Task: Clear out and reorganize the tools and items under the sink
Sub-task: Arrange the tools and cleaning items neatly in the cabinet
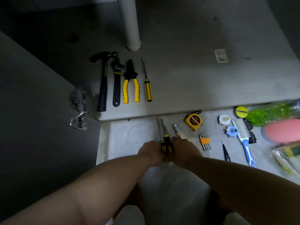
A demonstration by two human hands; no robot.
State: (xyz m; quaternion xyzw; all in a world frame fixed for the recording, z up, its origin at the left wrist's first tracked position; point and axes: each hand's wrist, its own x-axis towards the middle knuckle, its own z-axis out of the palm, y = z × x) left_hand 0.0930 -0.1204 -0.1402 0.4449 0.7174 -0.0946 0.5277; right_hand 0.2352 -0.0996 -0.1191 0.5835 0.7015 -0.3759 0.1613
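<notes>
- Here, left hand [150, 151] curls round the bunched yellow-black screwdrivers [167, 143], well this side of the pipe [129, 26].
- Right hand [183, 150] touches their handles; can't tell its grip.
- Hammer [103, 88], wrench [116, 88], pliers [130, 85], lone screwdriver [148, 85] lie in a row just before the pipe.

Pale grey cabinet floor [194, 70] and an off-white pipe [129, 21]. Black hammer [103, 82]. Black wrench [116, 85]. Pliers [131, 85] with yellow grips marked in black. Single screwdriver [148, 90] striped yellow and black. Pair of screwdrivers [167, 143], also yellow and black. Yellow tape measure [194, 121] with a red label. Hex keys [205, 142] in an orange holder. Blue and white brush [245, 140]. Black tape roll [241, 111] with a yellow label. Coral-pink disc [282, 133].
</notes>
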